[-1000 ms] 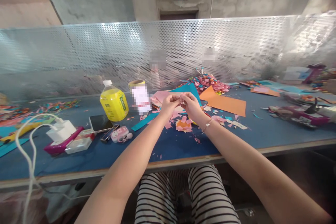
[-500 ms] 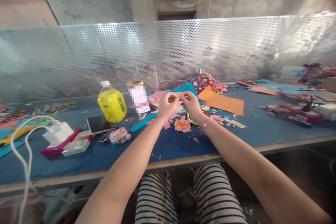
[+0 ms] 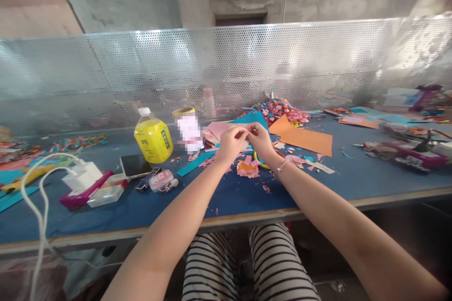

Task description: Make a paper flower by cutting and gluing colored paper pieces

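Observation:
My left hand [image 3: 233, 141] and my right hand [image 3: 260, 140] meet fingertip to fingertip above the table, both closed in a pinch. Whatever lies between the fingers is too small and covered to name. Below and around them are pink paper scraps [image 3: 247, 168] with some orange among them. A teal sheet [image 3: 257, 117] lies behind the hands, and a pink sheet [image 3: 216, 128] is just left of it. To the right of my right hand rests an orange sheet [image 3: 305, 138]. Part of a yellow ring [image 3: 262, 163] shows beside my right wrist.
Left of my arms stand a yellow bottle [image 3: 152, 138], a phone [image 3: 136, 166], a small pink case [image 3: 161, 181] and a white charger [image 3: 83, 176] with cables. A colourful heap [image 3: 280, 110] lies before the perforated metal screen [image 3: 243, 66]. Purple-handled tools [image 3: 411, 150] lie far right.
My hands have drawn closer together, fingertips now touching. The whole view has shifted slightly, so things appear a little further right. My legs have moved closer together.

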The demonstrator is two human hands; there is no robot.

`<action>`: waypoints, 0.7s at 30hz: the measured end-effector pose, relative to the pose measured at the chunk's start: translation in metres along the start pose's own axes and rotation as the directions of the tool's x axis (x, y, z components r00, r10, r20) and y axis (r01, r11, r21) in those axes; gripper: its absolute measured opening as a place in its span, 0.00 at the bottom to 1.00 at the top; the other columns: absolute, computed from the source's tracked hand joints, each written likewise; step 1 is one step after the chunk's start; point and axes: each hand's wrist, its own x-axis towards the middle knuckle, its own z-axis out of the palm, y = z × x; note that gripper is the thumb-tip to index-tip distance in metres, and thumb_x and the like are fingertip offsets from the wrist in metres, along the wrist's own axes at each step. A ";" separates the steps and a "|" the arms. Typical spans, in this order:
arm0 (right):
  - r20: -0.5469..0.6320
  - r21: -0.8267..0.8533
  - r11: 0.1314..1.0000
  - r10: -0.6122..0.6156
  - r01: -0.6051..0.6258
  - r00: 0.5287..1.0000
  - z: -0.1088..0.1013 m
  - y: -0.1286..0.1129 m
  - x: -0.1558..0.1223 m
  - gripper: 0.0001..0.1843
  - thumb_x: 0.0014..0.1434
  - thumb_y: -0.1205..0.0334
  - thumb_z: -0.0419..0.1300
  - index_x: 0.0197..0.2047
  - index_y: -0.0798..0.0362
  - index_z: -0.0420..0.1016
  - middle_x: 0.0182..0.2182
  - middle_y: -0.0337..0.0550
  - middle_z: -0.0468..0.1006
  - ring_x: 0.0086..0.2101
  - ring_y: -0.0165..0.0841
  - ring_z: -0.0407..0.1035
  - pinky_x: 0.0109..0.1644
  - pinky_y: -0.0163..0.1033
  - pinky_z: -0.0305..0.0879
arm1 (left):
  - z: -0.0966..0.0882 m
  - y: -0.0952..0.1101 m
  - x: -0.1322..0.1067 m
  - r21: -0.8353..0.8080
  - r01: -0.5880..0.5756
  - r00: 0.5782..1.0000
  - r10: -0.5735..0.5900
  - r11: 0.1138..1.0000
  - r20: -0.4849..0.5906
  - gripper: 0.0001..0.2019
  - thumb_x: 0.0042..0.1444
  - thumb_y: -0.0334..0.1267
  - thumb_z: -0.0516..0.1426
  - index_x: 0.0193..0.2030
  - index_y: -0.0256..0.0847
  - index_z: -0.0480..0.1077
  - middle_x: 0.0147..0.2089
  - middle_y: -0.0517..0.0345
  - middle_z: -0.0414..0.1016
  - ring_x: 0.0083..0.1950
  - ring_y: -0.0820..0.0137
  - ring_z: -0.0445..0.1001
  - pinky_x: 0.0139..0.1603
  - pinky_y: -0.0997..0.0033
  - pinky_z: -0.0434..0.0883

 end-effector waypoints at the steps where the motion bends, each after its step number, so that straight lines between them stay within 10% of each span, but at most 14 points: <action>1: 0.005 0.007 1.000 -0.002 0.002 1.000 0.000 0.000 0.000 0.06 0.44 0.62 0.58 0.25 0.50 0.63 0.22 0.33 0.65 0.25 0.26 0.61 0.31 0.34 0.61 | 0.000 -0.001 0.000 0.007 -0.001 1.000 0.001 1.000 0.003 0.04 0.49 0.31 0.55 0.27 0.41 0.70 0.30 0.57 0.69 0.34 0.69 0.67 0.39 0.68 0.65; 12: -0.091 0.100 0.994 0.045 -0.036 0.995 -0.012 0.004 0.011 0.13 0.43 0.56 0.62 0.29 0.51 0.62 0.24 0.32 0.63 0.24 0.22 0.60 0.30 0.32 0.63 | -0.021 -0.020 0.006 0.240 -0.184 0.983 0.184 0.953 0.022 0.06 0.55 0.32 0.48 0.31 0.42 0.64 0.35 0.54 0.66 0.42 0.67 0.64 0.47 0.67 0.60; 17: -0.254 0.172 0.984 0.095 -0.051 0.962 -0.037 0.005 0.025 0.15 0.38 0.56 0.64 0.25 0.51 0.62 0.22 0.31 0.63 0.23 0.21 0.60 0.29 0.30 0.62 | -0.055 -0.050 0.019 0.594 0.074 0.996 -0.092 0.801 0.001 0.07 0.52 0.28 0.48 0.27 0.40 0.64 0.30 0.52 0.65 0.38 0.63 0.67 0.43 0.64 0.62; 21: -0.269 0.197 0.978 0.127 -0.074 0.955 -0.042 0.006 0.026 0.15 0.37 0.57 0.64 0.24 0.51 0.62 0.21 0.31 0.63 0.22 0.21 0.60 0.28 0.31 0.61 | -0.067 -0.057 0.016 0.761 0.178 0.971 -0.236 0.624 -0.034 0.14 0.48 0.26 0.49 0.43 0.37 0.66 0.34 0.46 0.69 0.41 0.58 0.70 0.42 0.60 0.64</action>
